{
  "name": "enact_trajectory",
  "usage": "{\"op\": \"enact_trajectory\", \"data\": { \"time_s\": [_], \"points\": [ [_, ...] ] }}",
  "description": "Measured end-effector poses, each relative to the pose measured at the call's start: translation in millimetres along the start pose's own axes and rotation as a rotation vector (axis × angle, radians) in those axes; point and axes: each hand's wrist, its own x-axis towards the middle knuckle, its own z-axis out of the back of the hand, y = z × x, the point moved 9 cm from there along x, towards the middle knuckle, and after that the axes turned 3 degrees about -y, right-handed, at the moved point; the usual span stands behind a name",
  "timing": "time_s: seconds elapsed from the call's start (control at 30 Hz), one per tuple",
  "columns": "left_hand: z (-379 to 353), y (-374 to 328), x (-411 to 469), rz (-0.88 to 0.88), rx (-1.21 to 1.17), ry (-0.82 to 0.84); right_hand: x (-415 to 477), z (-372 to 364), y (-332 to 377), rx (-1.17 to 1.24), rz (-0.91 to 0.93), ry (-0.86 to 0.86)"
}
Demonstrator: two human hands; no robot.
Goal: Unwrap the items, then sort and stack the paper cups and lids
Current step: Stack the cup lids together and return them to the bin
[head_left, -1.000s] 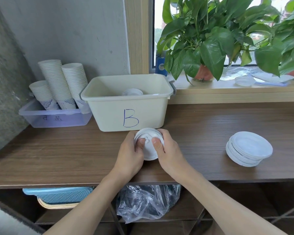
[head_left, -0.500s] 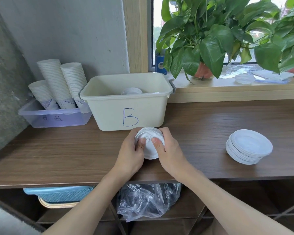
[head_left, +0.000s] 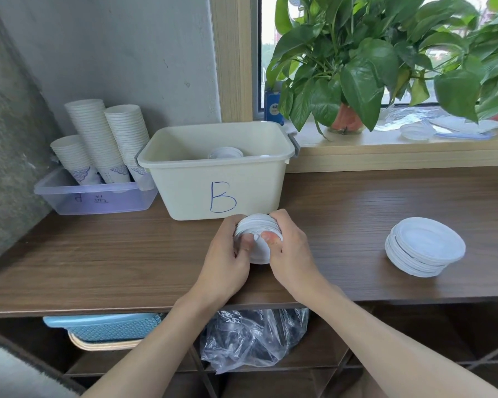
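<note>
A small stack of white lids (head_left: 258, 228) is held on edge just in front of the cream bin marked B (head_left: 184, 193). My left hand (head_left: 227, 254) grips its left side and my right hand (head_left: 291, 251) its right, both thumbs pressed on the near face. Inside the bin lies another white lid stack (head_left: 225, 153). A second pile of white lids (head_left: 424, 247) rests on the wooden shelf top at the right. Three stacks of paper cups (head_left: 104, 139) stand in a clear purple-tinted tray (head_left: 98, 201) at the back left.
The wooden shelf top (head_left: 98, 254) ends near my wrists. A crumpled clear plastic bag (head_left: 253, 337) and a blue basket (head_left: 107, 328) sit on the shelf below. Potted plants (head_left: 357, 67) and clear wrapping (head_left: 443, 127) fill the window sill behind.
Both hands have stayed in place on the lid stack; the fingers shifted slightly and the stack tilted a little more on edge.
</note>
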Motion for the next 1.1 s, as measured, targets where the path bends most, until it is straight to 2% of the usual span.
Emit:
{"op": "enact_trajectory", "data": {
  "time_s": [0.1,0.17,0.43,0.73,0.97,1.1],
  "points": [
    [0.4,-0.3,-1.1,-0.015,-0.026,0.007,-1.2,-4.2,1.4,-0.034,0.036,0.03],
    [2.3,5.5,0.1,0.047,-0.072,-0.003,-2.2,-9.2,2.2,-0.033,0.036,0.067],
    [21.0,16.5,1.7,0.181,-0.133,-0.176,-2.5,-19.6,-3.0,0.038,-0.003,0.162],
    [20.4,19.8,2.0,0.205,-0.085,-0.175,1.2,-14.8,-7.2,0.084,-0.032,0.106],
    [8.7,7.7,2.5,0.14,-0.115,-0.07,2.0,-11.5,-12.7,0.05,-0.045,0.054],
    [5.3,10.4,2.7,0.133,-0.056,-0.057,2.2,-9.1,-9.4,0.059,-0.025,0.037]
  ]
}}
